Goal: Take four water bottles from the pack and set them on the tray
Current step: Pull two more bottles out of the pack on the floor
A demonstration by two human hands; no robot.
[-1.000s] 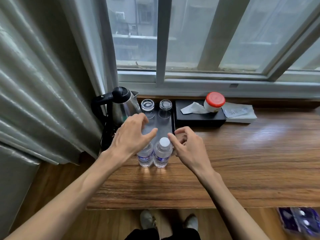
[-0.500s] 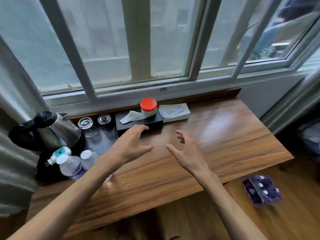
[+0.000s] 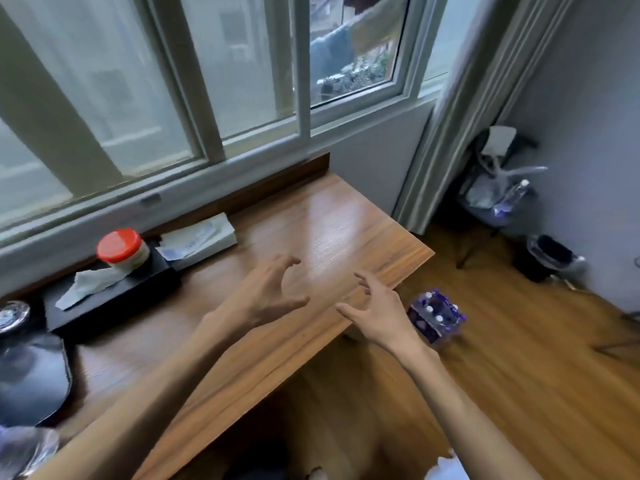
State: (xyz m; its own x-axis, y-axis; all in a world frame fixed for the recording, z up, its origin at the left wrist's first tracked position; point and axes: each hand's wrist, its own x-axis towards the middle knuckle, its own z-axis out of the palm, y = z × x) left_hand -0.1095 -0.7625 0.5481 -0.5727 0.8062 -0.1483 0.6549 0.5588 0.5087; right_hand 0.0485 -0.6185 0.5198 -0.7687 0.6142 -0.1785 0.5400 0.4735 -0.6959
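Note:
The pack of water bottles (image 3: pixel 437 315), wrapped in purple plastic with white caps showing, lies on the wooden floor just past the table's right corner. My right hand (image 3: pixel 375 308) hovers over the table edge beside it, fingers spread and empty. My left hand (image 3: pixel 268 294) is over the tabletop, also open and empty. The dark tray (image 3: pixel 33 379) shows at the far left edge, with blurred bottles (image 3: pixel 24 448) at its near end in the bottom left corner.
On the wooden table (image 3: pixel 311 237), a black tissue box (image 3: pixel 114 299) carries a red-lidded jar (image 3: pixel 121 249), with a paper packet (image 3: pixel 199 239) beside it. A drinking glass (image 3: pixel 12 315) stands at the left edge. A black bin (image 3: pixel 545 256) and a chair with bags stand at the right wall.
My view has swung right, away from the tray and kettle toward the table's right corner. Both hands have left the bottles on the tray and moved right, empty, nearer the pack.

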